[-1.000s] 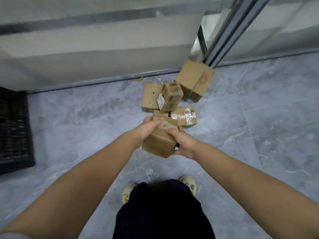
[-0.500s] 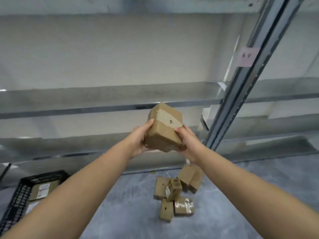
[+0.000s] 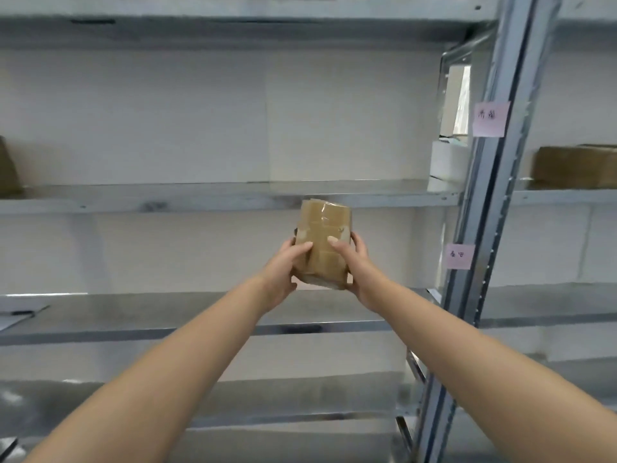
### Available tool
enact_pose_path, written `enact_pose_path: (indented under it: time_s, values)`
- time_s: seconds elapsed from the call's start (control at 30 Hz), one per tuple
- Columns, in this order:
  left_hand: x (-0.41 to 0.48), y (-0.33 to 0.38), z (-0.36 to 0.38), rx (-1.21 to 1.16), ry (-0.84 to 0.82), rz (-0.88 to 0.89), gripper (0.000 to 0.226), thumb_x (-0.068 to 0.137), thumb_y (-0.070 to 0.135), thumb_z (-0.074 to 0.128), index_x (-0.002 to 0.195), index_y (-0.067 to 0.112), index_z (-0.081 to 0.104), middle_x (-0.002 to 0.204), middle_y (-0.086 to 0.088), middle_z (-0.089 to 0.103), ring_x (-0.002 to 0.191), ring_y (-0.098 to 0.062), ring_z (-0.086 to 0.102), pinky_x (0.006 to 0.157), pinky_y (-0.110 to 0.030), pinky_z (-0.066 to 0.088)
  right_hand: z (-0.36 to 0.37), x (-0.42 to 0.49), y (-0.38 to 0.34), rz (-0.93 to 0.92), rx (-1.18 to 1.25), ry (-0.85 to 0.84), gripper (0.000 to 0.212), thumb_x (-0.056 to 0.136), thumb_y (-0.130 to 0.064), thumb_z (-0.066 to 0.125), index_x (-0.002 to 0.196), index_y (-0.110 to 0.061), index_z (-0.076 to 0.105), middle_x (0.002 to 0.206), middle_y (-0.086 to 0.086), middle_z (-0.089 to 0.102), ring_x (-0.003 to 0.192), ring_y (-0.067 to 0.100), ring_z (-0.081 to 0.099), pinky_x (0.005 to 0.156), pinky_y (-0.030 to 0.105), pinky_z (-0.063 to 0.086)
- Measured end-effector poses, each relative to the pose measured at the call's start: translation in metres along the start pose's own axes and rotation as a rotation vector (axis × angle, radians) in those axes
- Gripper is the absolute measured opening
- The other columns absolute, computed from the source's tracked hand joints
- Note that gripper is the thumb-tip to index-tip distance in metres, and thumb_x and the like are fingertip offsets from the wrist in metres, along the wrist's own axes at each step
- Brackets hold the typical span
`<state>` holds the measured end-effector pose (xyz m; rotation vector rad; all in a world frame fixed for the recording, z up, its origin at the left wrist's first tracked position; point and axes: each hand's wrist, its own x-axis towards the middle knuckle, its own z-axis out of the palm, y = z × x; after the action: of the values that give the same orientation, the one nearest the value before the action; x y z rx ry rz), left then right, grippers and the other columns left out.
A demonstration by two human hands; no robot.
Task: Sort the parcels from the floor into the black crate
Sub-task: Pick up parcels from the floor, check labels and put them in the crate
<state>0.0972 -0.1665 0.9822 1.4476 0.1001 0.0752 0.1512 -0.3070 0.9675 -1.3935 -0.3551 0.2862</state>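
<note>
- a brown box [image 3: 7, 168] sits at the far left edge of the frame on a middle shelf, only partly in view.
- a sheet of paper [image 3: 18, 316] lies flat on the left end of the lower grey shelf [image 3: 133, 315].
- the left hand [image 3: 283, 270], on a bare outstretched forearm, clasps the left side of the parcel [image 3: 324, 243], thumb pressed across the near face and fingers wrapped behind, out of sight.
- the parcel, a small cardboard box banded with clear tape, is held up in the air at the centre of the frame, in front of the metal shelving and between the two hands; its long axis stands close to upright, the top end leaning a little toward the shelves, the broad taped face turned to the camera.
- the parcel's upper end crosses the front lip of the middle shelf [image 3: 233, 198] in this view; whether it touches that shelf cannot be told.
- the right hand [image 3: 359, 270] clamps the parcel's right side, thumb laid on the near face near the left thumb, fingers curled round the far edge.
- a white package [image 3: 445, 168] stands at the right end of the middle shelf, just beside the grey upright post [image 3: 494, 195].
- two pink notes are stuck on the post, the upper pink note [image 3: 490, 118] above the lower pink note [image 3: 460, 256]; the handwriting is too blurred to read.
- a brown carton [image 3: 574, 167] rests on the shelf of the next bay at far right.
</note>
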Motion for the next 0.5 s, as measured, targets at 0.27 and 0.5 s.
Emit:
enact_pose_path:
  time_s: [0.27, 0.5]
  values:
    - [-0.006, 0.016, -0.011, 0.083, 0.055, 0.005, 0.044, 0.086, 0.05, 0.057, 0.122, 0.025, 0.053, 0.119, 0.004, 0.061, 0.104, -0.011, 0.057, 0.098, -0.037, 0.041, -0.013, -0.005, -0.019, 0.067, 0.217, -0.206, 0.068, 0.071, -0.051, 0.066, 0.13, -0.02, 0.052, 0.122, 0.011, 0.066, 0.11, 0.028, 0.063, 0.091, 0.046, 0.053]
    - [-0.009, 0.017, -0.003, -0.019, -0.074, -0.012, 0.061, 0.065, 0.054, 0.07, 0.118, 0.027, 0.058, 0.109, 0.001, 0.07, 0.1, -0.022, 0.067, 0.094, -0.045, 0.048, -0.014, -0.004, -0.029, 0.027, 0.239, -0.355, 0.054, 0.083, -0.053, 0.054, 0.125, -0.018, 0.059, 0.123, 0.011, 0.065, 0.111, 0.026, 0.062, 0.094, 0.041, 0.05]
